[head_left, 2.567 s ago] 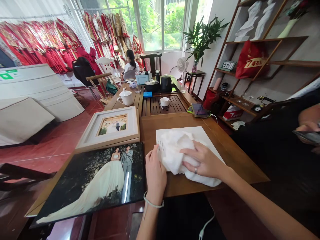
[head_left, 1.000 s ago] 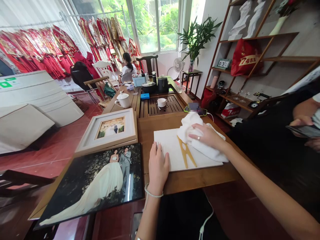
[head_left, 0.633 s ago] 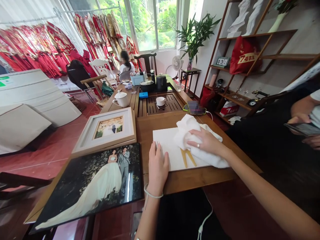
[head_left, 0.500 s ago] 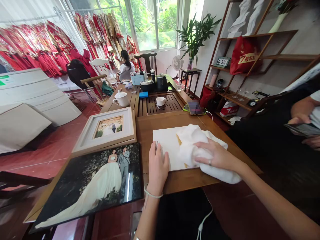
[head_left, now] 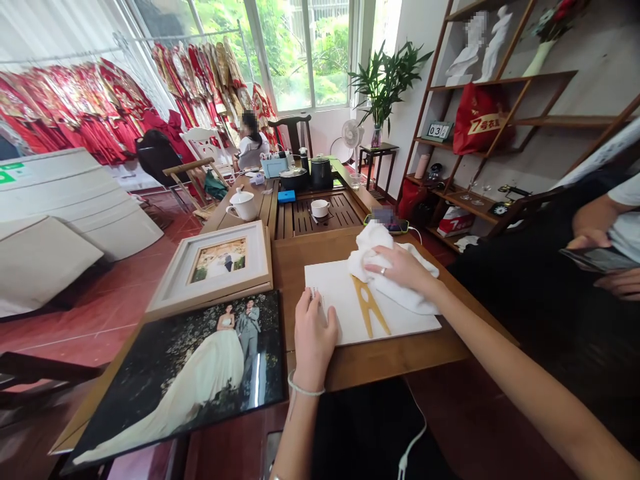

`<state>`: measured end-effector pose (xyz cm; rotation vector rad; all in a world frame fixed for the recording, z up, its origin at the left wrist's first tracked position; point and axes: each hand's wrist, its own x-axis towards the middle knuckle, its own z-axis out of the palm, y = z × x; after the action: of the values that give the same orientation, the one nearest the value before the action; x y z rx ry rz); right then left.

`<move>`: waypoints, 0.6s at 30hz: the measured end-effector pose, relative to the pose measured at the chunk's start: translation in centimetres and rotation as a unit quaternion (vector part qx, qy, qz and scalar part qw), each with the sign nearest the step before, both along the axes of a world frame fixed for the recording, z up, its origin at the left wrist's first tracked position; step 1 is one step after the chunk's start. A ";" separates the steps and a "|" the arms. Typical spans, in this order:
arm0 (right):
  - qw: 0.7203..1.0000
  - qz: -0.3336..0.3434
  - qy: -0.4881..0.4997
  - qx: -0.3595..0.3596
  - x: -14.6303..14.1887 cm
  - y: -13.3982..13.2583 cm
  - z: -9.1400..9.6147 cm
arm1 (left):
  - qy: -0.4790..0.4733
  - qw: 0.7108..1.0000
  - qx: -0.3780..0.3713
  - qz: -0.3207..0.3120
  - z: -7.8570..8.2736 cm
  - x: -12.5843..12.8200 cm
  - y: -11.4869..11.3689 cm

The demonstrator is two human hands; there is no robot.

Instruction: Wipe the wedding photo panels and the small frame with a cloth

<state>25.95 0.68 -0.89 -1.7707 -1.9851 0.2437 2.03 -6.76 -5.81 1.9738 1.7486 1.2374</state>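
A white board (head_left: 326, 280) lies flat on the wooden table, with a gold A-shaped piece (head_left: 373, 310) on its face. My left hand (head_left: 314, 333) rests on the board's left edge, fingers stretched out and thumb apart, holding nothing. Bunched under my right hand (head_left: 395, 263) is a white towel (head_left: 373, 239), which the fingers grip at the board's far right part. Part of the towel trails over the right side of the board and covers the top of the gold piece.
Left of the board lie a large wedding photo panel (head_left: 215, 373) and a framed photo (head_left: 220, 260). Beyond are a lidded white cup (head_left: 243, 204), a slatted tea tray (head_left: 345, 212) and a phone (head_left: 400, 227) on a cable. Another person's hands (head_left: 597, 243) hold a dark object at right.
My right hand has moved the towel away from me, toward the board's far edge. More of the gold piece and the board's near right corner show. My left hand has stayed in place.
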 end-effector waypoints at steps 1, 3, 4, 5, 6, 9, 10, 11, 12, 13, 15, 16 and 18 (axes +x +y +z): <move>1.000 0.018 -0.001 0.002 -0.8 0.3 0.1 | 0.001 1.000 0.005 0.003 0.0 -0.1 0.1; 0.998 0.063 0.004 0.012 -2.1 0.4 0.4 | 0.009 1.000 0.008 0.007 0.0 -0.2 0.2; 0.996 0.083 0.005 0.019 -2.7 0.2 0.5 | 0.013 1.000 0.008 0.008 0.0 -0.3 0.2; 0.995 0.100 0.005 0.026 -3.1 -0.1 0.6 | 0.017 1.000 0.008 0.008 0.1 -0.3 0.3; 0.993 0.117 0.002 0.031 -3.5 -0.6 0.7 | 0.019 1.000 0.009 0.005 0.1 -0.4 0.3; 0.983 0.179 -0.017 0.045 -4.0 -3.1 1.1 | 0.018 1.000 0.006 -0.017 0.3 -0.4 0.4; 0.978 0.202 -0.023 0.050 -4.0 -4.1 1.2 | 0.015 1.000 0.001 -0.027 0.3 -0.4 0.4; 0.973 0.223 -0.027 0.053 -3.9 -5.2 1.3 | 0.011 0.999 -0.006 -0.037 0.3 -0.4 0.5; 0.969 0.240 -0.028 0.053 -3.8 -6.3 1.4 | 0.005 0.999 -0.015 -0.045 0.3 -0.4 0.5; 0.966 0.252 -0.027 0.048 -3.5 -7.3 1.4 | -0.001 0.998 -0.024 -0.051 0.3 -0.4 0.5; 0.969 0.244 -0.017 0.032 -2.6 -8.9 1.2 | -0.007 0.998 -0.037 -0.054 0.3 -0.4 0.5; 0.974 0.224 -0.011 0.025 -2.0 -9.3 1.0 | -0.006 0.998 -0.040 -0.055 0.3 -0.4 0.5; 0.987 0.157 -0.002 0.021 -0.8 -9.5 0.4 | 0.000 0.998 -0.041 -0.054 0.4 -0.5 0.5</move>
<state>25.15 -8.79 -0.49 -1.4280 -2.2506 0.2964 1.56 -6.26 -5.43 1.9938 1.6410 1.1132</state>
